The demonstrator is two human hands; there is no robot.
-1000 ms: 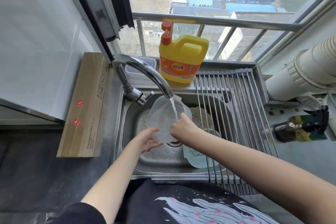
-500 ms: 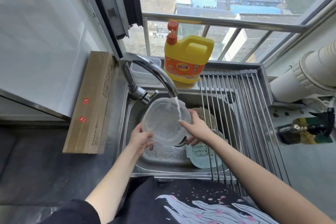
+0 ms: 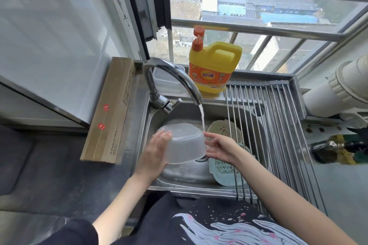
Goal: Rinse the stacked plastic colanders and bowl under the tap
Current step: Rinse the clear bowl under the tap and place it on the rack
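A clear plastic bowl (image 3: 184,142) hangs upside down over the steel sink (image 3: 179,177), just left of the water stream from the tap (image 3: 175,79). My left hand (image 3: 155,151) holds the bowl's left side, fingers spread flat on its wall. My right hand (image 3: 219,148) touches the bowl's right side with straight fingers, and the stream falls onto its fingertips. A beige colander (image 3: 222,129) and a pale blue colander (image 3: 224,170) lean in the sink's right half, partly under the rack.
A roll-up steel drying rack (image 3: 278,125) covers the sink's right part. A yellow detergent jug (image 3: 214,69) stands on the back ledge by the window. A long cardboard box (image 3: 111,109) lies left of the sink. A dark spray bottle (image 3: 338,149) lies on the right counter.
The bowl has been turned from facing me, mouth up under the stream, to upside down and moved slightly left of the water. Both hands shifted to its sides.
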